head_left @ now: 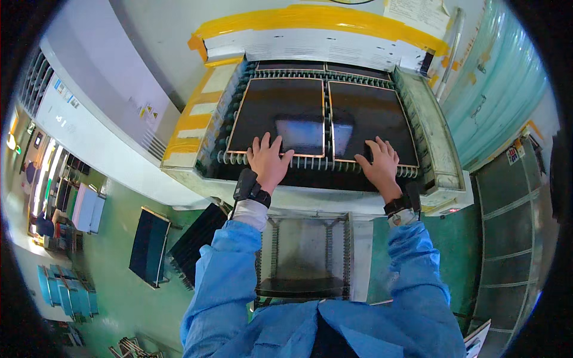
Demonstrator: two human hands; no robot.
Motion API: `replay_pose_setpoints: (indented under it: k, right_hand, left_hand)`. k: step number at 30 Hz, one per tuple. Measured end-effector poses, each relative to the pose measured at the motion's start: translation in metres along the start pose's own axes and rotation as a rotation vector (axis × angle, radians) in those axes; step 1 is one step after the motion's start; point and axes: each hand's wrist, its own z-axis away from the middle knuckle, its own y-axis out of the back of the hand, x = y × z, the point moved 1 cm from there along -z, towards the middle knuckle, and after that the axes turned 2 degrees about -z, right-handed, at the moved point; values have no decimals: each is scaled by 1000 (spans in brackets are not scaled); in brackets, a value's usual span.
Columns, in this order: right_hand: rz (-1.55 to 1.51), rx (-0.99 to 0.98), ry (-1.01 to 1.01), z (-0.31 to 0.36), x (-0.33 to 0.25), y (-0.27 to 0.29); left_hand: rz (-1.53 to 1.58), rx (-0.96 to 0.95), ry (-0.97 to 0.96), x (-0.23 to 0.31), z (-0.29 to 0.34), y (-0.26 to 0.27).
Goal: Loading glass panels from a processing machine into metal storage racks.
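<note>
Two dark, glossy rectangular panels with thin copper-coloured edges lie flat, side by side, on the roller conveyor (310,162) of a machine. My left hand (268,160) rests at the near edge of the left panel (274,107), fingers spread on its surface. On the right panel (370,116), my right hand (380,166) lies at the near edge, also with its fingers apart. Neither hand grips anything. Behind this pair, the near strips of two more dark panels (358,73) show under the white cover.
Below the conveyor stands a metal rack (307,238) with toothed sides. Dark racks (149,244) stand on the green floor at left. A white cabinet (119,119) borders the machine's left; clear plastic strip curtains (501,89) hang at right, above a grey panelled frame (507,238).
</note>
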Motion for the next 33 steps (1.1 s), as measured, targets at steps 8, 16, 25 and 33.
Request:
replay_pose_setpoints:
  k: [8, 16, 25, 33]
  right_hand:
    - [6, -8, -7, -24, -2, -8]
    - [30, -32, -10, -46, 10, -21]
    - [-476, 195, 495, -5, -58, -16]
    - [-719, -861, 661, 284, -104, -71]
  left_hand:
    - [41, -5, 36, -1, -19, -7]
    - [118, 23, -82, 10, -8, 12]
    - [475, 281, -87, -50, 109, 84]
    - [426, 58, 633, -129, 360, 77]
